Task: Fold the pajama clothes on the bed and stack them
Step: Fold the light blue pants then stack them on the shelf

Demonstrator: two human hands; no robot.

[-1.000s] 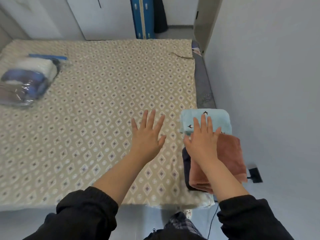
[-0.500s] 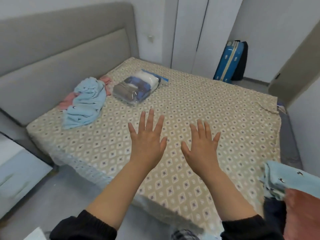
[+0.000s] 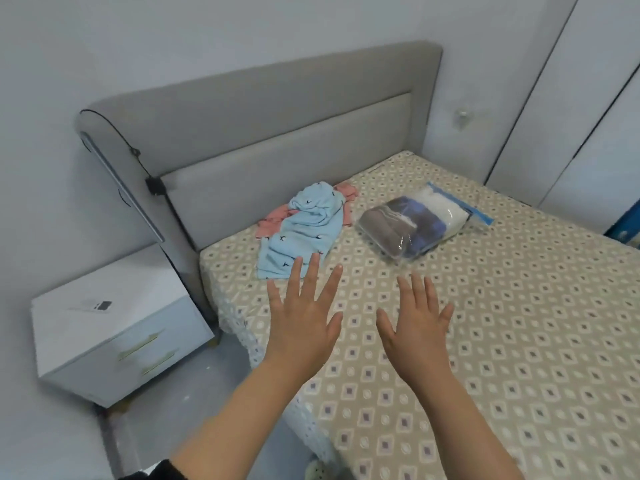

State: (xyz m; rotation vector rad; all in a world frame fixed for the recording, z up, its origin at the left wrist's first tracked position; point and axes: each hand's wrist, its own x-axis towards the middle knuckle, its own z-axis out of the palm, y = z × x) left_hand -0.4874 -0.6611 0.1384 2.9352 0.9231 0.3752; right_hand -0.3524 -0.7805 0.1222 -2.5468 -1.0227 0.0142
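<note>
Both hands (image 3: 356,323) spread flat above bed (image 3: 519,323), crumpled blue pajamas (image 3: 304,233) near headboard (image 3: 277,133)

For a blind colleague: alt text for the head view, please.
An empty left hand and right hand, fingers spread, hover over a patterned bed toward a crumpled light blue pajama atop a pink garment by the grey headboard; a clear bag of folded clothes lies beside them.

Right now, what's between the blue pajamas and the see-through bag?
Head view: the edge of a pink garment beside the blue pajamas, then bare bedsheet up to the see-through bag.
</note>
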